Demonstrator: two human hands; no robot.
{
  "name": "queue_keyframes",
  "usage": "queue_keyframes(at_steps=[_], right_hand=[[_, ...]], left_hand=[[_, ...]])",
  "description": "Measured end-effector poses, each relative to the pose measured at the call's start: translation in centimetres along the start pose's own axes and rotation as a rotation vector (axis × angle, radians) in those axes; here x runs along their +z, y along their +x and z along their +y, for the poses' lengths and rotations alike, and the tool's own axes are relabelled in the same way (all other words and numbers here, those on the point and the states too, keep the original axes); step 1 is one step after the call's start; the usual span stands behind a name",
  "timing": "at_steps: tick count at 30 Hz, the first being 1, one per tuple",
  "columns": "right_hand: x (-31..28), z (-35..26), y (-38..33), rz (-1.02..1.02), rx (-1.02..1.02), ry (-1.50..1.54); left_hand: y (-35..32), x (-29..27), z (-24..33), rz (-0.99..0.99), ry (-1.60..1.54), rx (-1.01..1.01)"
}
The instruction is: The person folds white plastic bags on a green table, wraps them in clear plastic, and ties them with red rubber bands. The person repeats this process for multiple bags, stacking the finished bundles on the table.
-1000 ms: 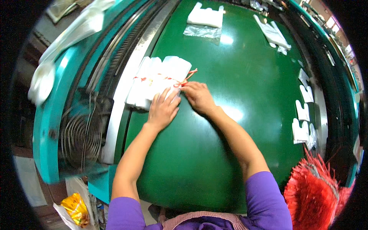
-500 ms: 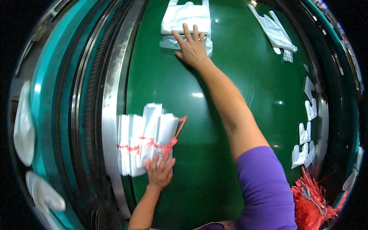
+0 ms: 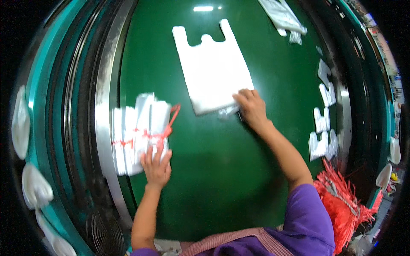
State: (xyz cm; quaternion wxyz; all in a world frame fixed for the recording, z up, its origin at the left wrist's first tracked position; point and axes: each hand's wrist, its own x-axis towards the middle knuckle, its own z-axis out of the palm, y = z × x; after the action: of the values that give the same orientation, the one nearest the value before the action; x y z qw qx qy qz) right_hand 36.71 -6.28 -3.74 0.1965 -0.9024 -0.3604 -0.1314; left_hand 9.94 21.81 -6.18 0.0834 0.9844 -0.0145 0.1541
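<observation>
Several flat-folded white plastic bag bundles (image 3: 153, 114), tied round with red plastic string (image 3: 167, 133), lie side by side at the left. My left hand (image 3: 157, 170) rests on their near end, fingers stretched out over the plastic. In the middle of the green surface lies a white T-shirt carrier bag (image 3: 215, 74), perhaps a stack of them, its two handles pointing away from me. My right hand (image 3: 253, 109) closes on its near right corner, thumb side hidden. A crumpled bit of clear film (image 3: 228, 112) shows under the bag's near edge.
More white bags (image 3: 284, 16) lie at the far right. Small white cut-out pieces (image 3: 321, 119) line the right edge. A bunch of red plastic strips (image 3: 339, 205) hangs at the lower right. Metal edging (image 3: 102, 111) bounds the left side.
The white carrier bag has come from the far end toward me, with my right hand now at its near corner. My left hand has stayed on the tied bundles. The view has shifted.
</observation>
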Motion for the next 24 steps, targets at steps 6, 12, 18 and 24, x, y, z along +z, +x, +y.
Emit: queue_keyframes(at_steps=[6,12,18,24], right_hand=[[-6.8,-9.8,-17.7,-0.075,0.115,0.280],[-9.2,-14.5,-26.1,0.090,-0.026,0.516],[-9.8,-17.6,-33.1,-0.033,-0.237,0.449],[-11.3,-13.7,-36.5,-0.108,-0.341,0.252]], left_hand=[[0.5,-1.7,2.0,0.043,0.094,0.057],[-2.5,-6.8,16.2,-0.379,-0.336,0.396],[-6.8,-4.6,18.5,-0.209,-0.095,0.367],[-8.9,-7.2,16.1,-0.227,-0.257,0.284]])
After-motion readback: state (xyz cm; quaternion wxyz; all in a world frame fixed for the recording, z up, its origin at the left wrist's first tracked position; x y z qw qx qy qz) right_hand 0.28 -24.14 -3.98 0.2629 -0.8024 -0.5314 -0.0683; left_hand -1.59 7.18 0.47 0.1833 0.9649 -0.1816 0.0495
